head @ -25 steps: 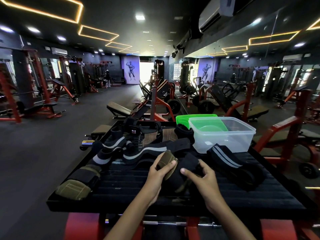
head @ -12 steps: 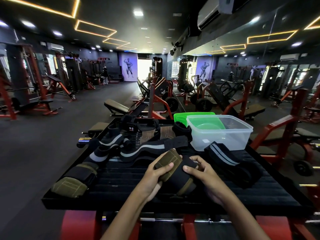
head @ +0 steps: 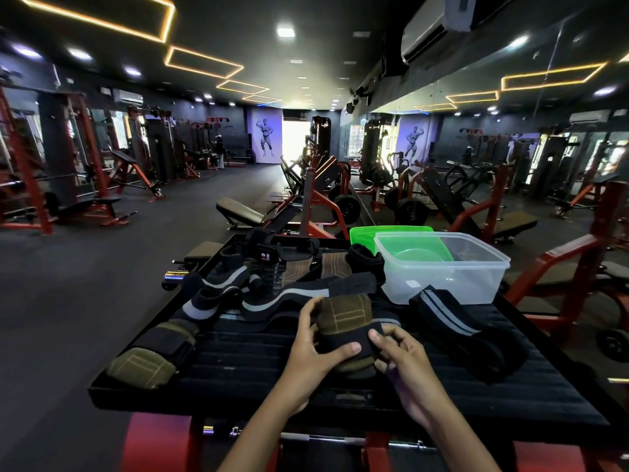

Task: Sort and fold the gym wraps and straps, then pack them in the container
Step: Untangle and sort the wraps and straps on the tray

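Note:
Both hands hold an olive and black wrap [head: 345,316] just above the black padded bench [head: 258,369]. My left hand [head: 313,349] grips its left side, thumb across the black band. My right hand [head: 401,356] pinches the black band's right end. A clear plastic container [head: 442,267] stands open at the back right, with its green lid [head: 381,231] behind it. A second olive wrap [head: 143,362] lies at the front left. Black wraps with grey stripes [head: 265,294] lie piled in the middle, and another striped one [head: 456,321] lies to the right.
Brown leather straps [head: 306,267] and black wrist gear [head: 265,250] sit at the bench's far end. Red gym machines [head: 476,212] and benches stand beyond and on both sides. Dark floor lies open to the left.
The wrap has been lifted and turned, its olive pad now facing up. My left thumb has moved onto the black band and my right hand now pinches the band's end.

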`<state>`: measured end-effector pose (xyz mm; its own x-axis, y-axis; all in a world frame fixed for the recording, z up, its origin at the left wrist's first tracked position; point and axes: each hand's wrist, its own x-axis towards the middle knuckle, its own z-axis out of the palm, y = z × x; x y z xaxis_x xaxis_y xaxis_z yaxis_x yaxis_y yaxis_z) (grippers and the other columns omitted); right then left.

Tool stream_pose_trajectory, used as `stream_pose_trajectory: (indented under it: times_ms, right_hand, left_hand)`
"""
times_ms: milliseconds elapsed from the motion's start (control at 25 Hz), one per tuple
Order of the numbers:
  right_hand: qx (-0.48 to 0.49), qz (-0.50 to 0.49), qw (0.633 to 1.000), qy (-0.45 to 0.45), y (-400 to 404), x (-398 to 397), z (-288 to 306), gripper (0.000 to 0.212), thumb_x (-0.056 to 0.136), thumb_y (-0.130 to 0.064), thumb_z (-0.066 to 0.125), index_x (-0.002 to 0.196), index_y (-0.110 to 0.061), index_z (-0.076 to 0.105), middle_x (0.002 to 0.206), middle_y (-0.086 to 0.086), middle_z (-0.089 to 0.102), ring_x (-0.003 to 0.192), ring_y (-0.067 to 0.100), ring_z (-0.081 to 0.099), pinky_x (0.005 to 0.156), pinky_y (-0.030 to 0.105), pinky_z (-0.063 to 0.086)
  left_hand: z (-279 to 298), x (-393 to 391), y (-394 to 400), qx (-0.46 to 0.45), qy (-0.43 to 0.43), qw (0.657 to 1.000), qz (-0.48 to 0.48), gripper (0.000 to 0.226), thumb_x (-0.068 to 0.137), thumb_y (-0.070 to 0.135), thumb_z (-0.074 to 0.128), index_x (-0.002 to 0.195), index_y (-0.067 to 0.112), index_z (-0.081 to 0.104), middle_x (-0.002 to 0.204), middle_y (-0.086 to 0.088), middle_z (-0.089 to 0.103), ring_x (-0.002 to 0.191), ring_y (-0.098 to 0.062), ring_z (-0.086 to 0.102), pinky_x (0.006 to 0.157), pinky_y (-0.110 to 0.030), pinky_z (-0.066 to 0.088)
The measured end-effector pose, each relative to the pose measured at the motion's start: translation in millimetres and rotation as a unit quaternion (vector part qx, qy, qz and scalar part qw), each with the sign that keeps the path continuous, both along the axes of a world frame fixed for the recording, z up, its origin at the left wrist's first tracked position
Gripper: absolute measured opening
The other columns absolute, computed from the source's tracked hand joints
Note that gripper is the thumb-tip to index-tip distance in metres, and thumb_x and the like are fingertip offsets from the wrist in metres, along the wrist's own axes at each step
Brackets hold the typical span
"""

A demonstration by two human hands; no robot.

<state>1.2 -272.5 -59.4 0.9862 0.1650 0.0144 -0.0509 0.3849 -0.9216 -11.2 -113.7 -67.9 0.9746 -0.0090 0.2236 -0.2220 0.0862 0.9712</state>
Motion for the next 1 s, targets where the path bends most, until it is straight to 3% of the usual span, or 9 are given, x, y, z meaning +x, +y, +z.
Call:
stream_pose_trajectory:
  times_ms: [200,320,440,560,680,720,840,1000]
  right_hand:
    - [0.006,0.008,1.000,-0.016,-5,-1,0,0.019,0.060,-0.003,0.076,0.066,-0.011,0.060,0.071,0.008,0.070,0.065,0.013,0.068,0.056,0.019,0.053]
    - [-0.022,0.002,0.999,-0.030,-6,3,-3,0.023,0.057,-0.006,0.080,0.064,-0.013,0.059,0.065,0.003,0.067,0.061,0.010,0.066,0.057,0.020,0.052]
    - [-0.020,0.014,1.000,-0.019,-2,4,-4,0.019,0.067,-0.008,0.074,0.082,-0.010,0.062,0.073,0.005,0.070,0.066,0.010,0.067,0.061,0.023,0.053]
    - [0.002,0.114,0.993,0.010,5,2,-1,0.047,0.069,-0.012,0.076,0.111,0.000,0.058,0.103,0.020,0.069,0.086,0.024,0.069,0.079,0.039,0.057]
    - [0.010,0.121,0.992,0.014,17,7,2,0.071,0.049,-0.018,0.090,0.111,0.000,0.059,0.104,0.021,0.067,0.086,0.027,0.067,0.077,0.040,0.056]
    - [0.007,0.112,0.994,0.014,21,11,6,0.066,0.050,-0.016,0.087,0.109,-0.002,0.059,0.101,0.020,0.066,0.084,0.026,0.066,0.072,0.038,0.057]
    - [-0.033,0.101,0.994,0.010,36,22,26,0.024,0.076,-0.001,0.066,0.096,-0.012,0.057,0.088,0.010,0.062,0.072,0.018,0.060,0.054,0.028,0.055]
    - [-0.158,0.196,0.967,0.024,74,39,51,0.032,0.081,-0.003,0.064,0.110,-0.011,0.054,0.100,0.011,0.063,0.083,0.020,0.062,0.069,0.032,0.052]
  left_hand:
    - [-2,3,5,-0.068,0.061,0.995,-0.037,0.089,0.044,0.022,0.087,0.123,0.019,0.049,0.114,-0.009,0.066,0.107,-0.019,0.064,0.090,-0.032,0.052]
    - [1,4,3,-0.069,0.103,0.991,-0.056,0.079,0.046,0.020,0.087,0.118,0.013,0.054,0.110,-0.008,0.069,0.103,-0.020,0.066,0.089,-0.033,0.052]
    - [0,3,3,-0.044,0.079,0.996,0.011,0.086,0.048,0.026,0.087,0.124,0.022,0.047,0.114,-0.003,0.067,0.105,-0.015,0.064,0.090,-0.028,0.052]
    - [2,0,3,0.001,0.014,0.994,0.104,0.082,0.051,0.051,0.083,0.121,0.042,0.041,0.115,0.008,0.064,0.106,-0.005,0.061,0.093,-0.025,0.048]
    - [7,-5,10,0.018,-0.007,0.995,0.093,0.071,0.069,0.056,0.073,0.128,0.038,0.038,0.123,0.010,0.059,0.108,0.002,0.057,0.092,-0.019,0.044]
    - [9,-6,17,0.020,-0.020,0.994,0.102,0.073,0.070,0.056,0.072,0.130,0.037,0.036,0.126,0.010,0.056,0.108,0.004,0.056,0.091,-0.017,0.043]
    - [27,-13,54,0.043,-0.058,0.984,0.165,0.086,0.065,0.046,0.079,0.136,0.031,0.032,0.127,0.013,0.049,0.110,-0.004,0.056,0.093,-0.022,0.043]
    - [53,-24,95,0.220,0.009,0.972,0.080,0.072,0.068,0.044,0.076,0.130,0.037,0.039,0.114,0.012,0.057,0.107,-0.008,0.059,0.094,-0.029,0.049]
